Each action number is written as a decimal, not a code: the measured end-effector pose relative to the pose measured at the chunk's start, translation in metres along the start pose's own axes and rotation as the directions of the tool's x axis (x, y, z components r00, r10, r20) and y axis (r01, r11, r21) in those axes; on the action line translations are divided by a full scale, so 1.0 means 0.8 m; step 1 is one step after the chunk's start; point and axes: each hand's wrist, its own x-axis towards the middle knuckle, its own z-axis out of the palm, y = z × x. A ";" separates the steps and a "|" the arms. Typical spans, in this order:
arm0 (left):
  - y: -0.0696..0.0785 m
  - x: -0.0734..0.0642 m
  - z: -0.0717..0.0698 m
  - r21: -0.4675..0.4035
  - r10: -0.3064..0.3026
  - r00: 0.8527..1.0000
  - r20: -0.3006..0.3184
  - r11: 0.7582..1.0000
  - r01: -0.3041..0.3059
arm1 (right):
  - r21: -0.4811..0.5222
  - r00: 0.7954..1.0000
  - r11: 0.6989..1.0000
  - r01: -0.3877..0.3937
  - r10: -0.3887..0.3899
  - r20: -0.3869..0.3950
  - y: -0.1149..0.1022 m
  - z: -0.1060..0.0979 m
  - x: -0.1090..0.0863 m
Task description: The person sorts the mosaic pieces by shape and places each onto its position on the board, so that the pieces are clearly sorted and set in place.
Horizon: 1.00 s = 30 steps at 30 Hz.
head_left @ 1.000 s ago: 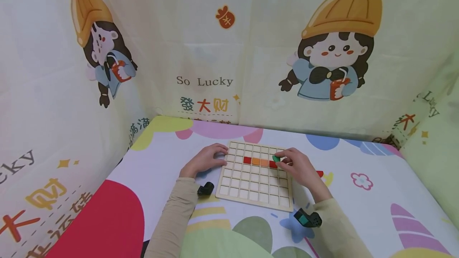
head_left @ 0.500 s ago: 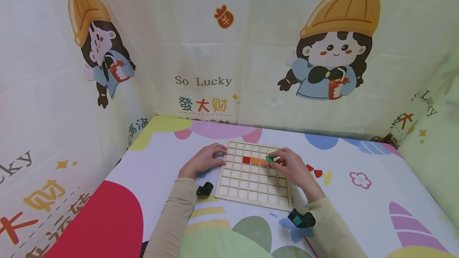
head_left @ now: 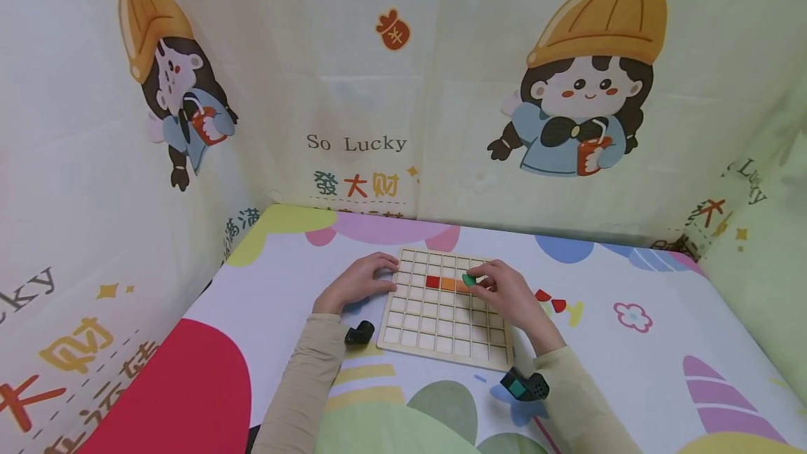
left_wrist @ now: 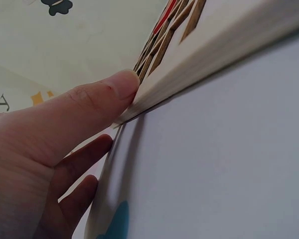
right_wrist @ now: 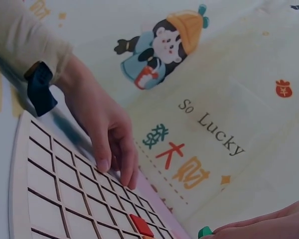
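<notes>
A square wooden grid board (head_left: 444, 335) lies on the table, with a red tile (head_left: 432, 281) and orange tiles (head_left: 447, 284) side by side in one row. My left hand (head_left: 358, 281) rests at the board's left edge. Its thumb (left_wrist: 102, 94) touches the board's rim in the left wrist view, and the other fingers extend beyond. Over the orange end of that row, my right hand (head_left: 507, 291) pinches a small green piece (head_left: 468, 279) between thumb and fingertips. The piece's outline is partly hidden by the fingers, as are the cells under the hand.
Two loose red pieces (head_left: 558, 305) lie on the table right of the board, beside a yellow shape. Each wrist wears a black device (head_left: 526, 385). A printed cloth wall (head_left: 441, 160) stands behind the table.
My right hand has moved left over the board with the green piece, covering the row's right end. The red pieces on the table came into fuller view. My left hand has stayed in place.
</notes>
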 end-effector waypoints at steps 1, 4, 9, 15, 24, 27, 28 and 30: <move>0.001 0.000 0.000 0.002 0.000 1.000 0.001 1.000 0.000 | -0.001 1.000 1.000 0.002 -0.002 0.002 0.000 0.000 0.000; 0.002 0.000 0.000 0.001 0.003 1.000 0.002 1.000 -0.003 | 0.007 1.000 1.000 -0.004 0.004 0.005 -0.001 0.001 0.000; 0.002 0.001 0.001 0.001 0.005 1.000 0.001 1.000 -0.005 | 0.015 1.000 1.000 -0.002 0.002 0.005 -0.002 0.004 0.001; 0.001 0.000 0.002 -0.003 0.004 1.000 -0.001 1.000 -0.004 | 0.020 1.000 1.000 -0.015 0.015 0.008 -0.004 0.013 0.006; 0.000 -0.001 0.001 -0.006 0.004 1.000 -0.002 1.000 -0.004 | 0.058 0.998 0.996 -0.061 0.059 0.029 -0.009 0.027 0.011; 0.002 -0.001 0.000 -0.005 -0.003 1.000 0.000 1.000 0.003 | 0.060 0.998 0.996 -0.064 0.062 0.032 -0.011 0.032 0.013; 0.002 -0.001 0.000 -0.002 -0.002 1.000 0.000 1.000 0.002 | 0.064 0.997 0.996 -0.067 0.065 0.033 -0.011 0.033 0.014; 0.003 -0.002 0.000 0.005 -0.003 1.000 0.000 1.000 0.003 | 0.068 0.997 0.995 -0.073 0.070 0.034 -0.013 0.036 0.015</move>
